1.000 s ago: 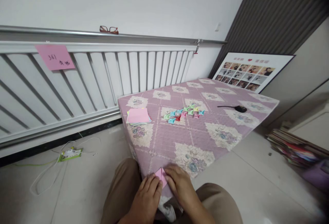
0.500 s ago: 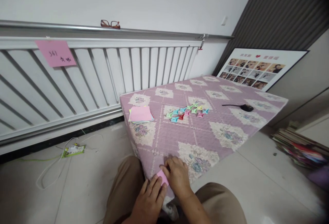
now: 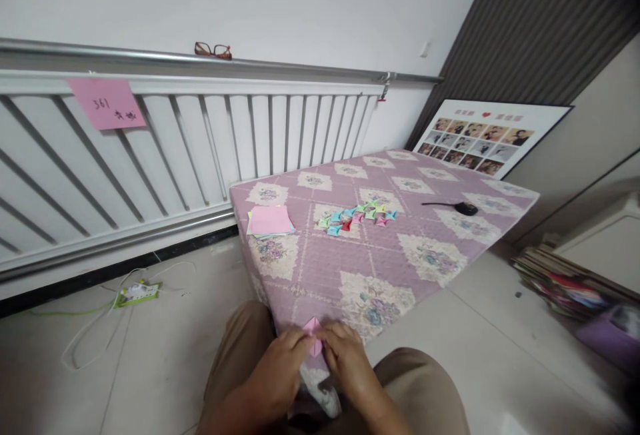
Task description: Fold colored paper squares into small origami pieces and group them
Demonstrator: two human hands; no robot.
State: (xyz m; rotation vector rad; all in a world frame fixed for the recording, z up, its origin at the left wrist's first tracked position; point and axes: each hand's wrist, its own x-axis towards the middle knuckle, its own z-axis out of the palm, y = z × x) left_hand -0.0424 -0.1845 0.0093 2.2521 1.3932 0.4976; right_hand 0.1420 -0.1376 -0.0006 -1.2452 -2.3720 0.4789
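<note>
A small folded pink paper (image 3: pixel 313 326) with a crease down its middle rests at the near corner of the patterned table cover (image 3: pixel 320 282). My left hand (image 3: pixel 286 362) pinches its left side, fingers bent together. On the other side, my right hand (image 3: pixel 345 354) has its fingers closed on the paper's right part. The fingertips of both hands nearly meet over it. Farther up lie several small folded colored papers (image 3: pixel 346 226) in a cluster. A stack of square paper sheets (image 3: pixel 270 220), pink on top, lies at the left edge.
A dark spoon-like object (image 3: pixel 466 208) lies at the right. Behind the table are a white radiator (image 3: pixel 250 135), glasses (image 3: pixel 213 50) on a pipe and a photo board (image 3: pixel 470 138). A power strip (image 3: pixel 137 294) is on the floor, left.
The pink paper now shows a pointed, creased shape instead of a flat one. My left hand has moved up from its flatter pose and bent its fingers onto the paper. The view has shifted slightly.
</note>
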